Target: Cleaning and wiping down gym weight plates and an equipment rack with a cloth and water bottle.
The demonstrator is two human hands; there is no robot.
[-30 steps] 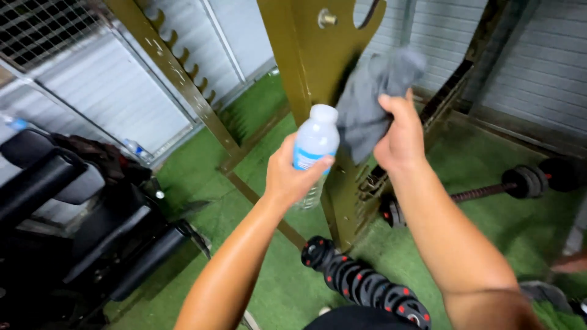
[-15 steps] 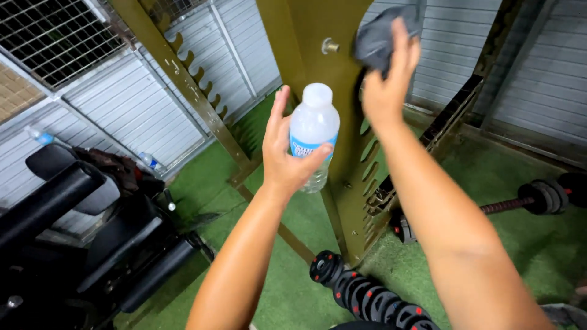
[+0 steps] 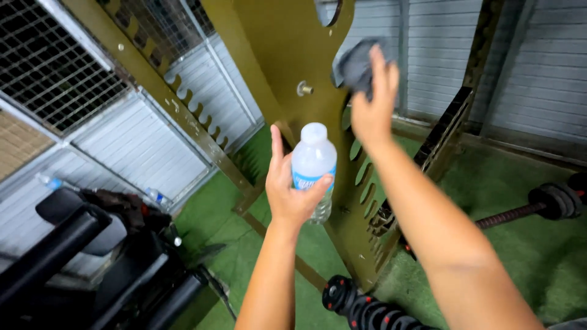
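A bottle (image 3: 313, 165) is held upright in the closed left hand (image 3: 292, 189), while a grey cloth (image 3: 356, 64), moved higher than before, is pressed by the right hand (image 3: 370, 110) on the frame (image 3: 281, 55).

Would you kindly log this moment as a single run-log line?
left hand: holds water bottle upright | right hand: presses grey cloth on olive rack upright | floor: barbell on green turf
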